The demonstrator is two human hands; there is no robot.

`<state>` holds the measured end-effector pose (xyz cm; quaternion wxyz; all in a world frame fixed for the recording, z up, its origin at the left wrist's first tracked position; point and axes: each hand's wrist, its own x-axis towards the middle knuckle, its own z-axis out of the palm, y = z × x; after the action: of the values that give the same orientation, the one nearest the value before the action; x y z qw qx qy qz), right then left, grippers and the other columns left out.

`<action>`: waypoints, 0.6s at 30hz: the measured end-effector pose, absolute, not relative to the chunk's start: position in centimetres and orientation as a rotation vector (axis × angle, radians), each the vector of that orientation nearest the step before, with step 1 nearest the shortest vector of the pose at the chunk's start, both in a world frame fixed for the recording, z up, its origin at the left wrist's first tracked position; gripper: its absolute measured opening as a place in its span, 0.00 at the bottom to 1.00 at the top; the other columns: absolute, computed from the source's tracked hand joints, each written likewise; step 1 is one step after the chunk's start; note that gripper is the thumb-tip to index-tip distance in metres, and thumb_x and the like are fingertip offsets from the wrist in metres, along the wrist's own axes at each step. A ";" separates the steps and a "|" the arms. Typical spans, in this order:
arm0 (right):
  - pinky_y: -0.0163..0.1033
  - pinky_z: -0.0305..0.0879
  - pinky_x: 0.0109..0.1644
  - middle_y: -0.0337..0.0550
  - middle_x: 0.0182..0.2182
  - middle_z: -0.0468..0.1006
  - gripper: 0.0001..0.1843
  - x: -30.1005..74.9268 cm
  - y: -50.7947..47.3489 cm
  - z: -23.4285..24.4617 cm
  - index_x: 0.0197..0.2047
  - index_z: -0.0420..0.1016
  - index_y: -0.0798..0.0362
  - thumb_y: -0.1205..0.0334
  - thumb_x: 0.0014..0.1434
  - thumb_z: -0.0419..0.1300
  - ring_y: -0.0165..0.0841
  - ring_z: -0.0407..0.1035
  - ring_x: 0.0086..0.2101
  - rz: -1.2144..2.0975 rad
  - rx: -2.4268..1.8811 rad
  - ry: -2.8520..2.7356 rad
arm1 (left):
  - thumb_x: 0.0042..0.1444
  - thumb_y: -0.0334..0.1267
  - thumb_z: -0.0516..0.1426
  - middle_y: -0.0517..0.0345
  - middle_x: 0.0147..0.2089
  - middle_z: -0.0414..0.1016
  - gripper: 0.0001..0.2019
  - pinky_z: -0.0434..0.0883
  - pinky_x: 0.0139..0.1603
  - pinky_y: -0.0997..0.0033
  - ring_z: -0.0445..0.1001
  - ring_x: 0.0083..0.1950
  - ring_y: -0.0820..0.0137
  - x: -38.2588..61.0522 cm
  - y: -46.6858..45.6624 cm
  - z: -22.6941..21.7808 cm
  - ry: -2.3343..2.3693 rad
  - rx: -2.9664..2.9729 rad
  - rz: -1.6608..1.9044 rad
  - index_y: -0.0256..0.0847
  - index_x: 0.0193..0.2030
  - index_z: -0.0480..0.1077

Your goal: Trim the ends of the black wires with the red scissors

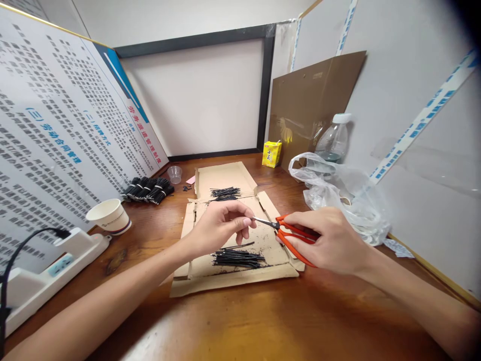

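Over a flattened cardboard box (pixel 244 175), my left hand (pixel 225 223) is closed in a pinch between thumb and index finger. What lies in the pinch is mostly hidden; only a small dark tip shows. My right hand (pixel 326 238) grips a pair of scissors (pixel 277 225) by its orange-red handles. The narrow blades point left and reach the left fingertips. Below the hands, a pile of thin black wire-like pieces (pixel 238 257) lies on the cardboard among dark crumbs. A second pile of black pieces (pixel 225 193) lies farther back, partly behind my left hand.
Bundled black pieces (pixel 148 189), a clear cup (pixel 175 174) and a paper cup (pixel 110 216) stand left on the wooden table (pixel 240 321). A power strip (pixel 56 273) lies nearer. At right are a yellow box (pixel 271 154), a plastic bag (pixel 349 200) and a bottle (pixel 333 138).
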<state>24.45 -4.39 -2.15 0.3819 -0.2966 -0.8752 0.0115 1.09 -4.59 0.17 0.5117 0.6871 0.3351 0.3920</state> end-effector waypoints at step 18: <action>0.34 0.51 0.23 0.35 0.18 0.73 0.09 24.4 -4.1 -2.4 0.28 0.75 0.56 0.67 0.58 0.55 0.23 0.58 0.17 -0.078 -0.729 -2.252 | 0.57 0.32 0.57 0.51 0.32 0.75 0.05 0.71 0.21 0.78 0.72 0.24 0.76 1.1 -4.5 -0.1 0.810 1.634 0.927 0.31 0.35 0.69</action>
<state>24.40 -4.06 -2.44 0.3772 -0.2850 -0.8807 -0.0305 1.06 -4.51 -0.07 0.5208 0.6817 0.3380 0.3869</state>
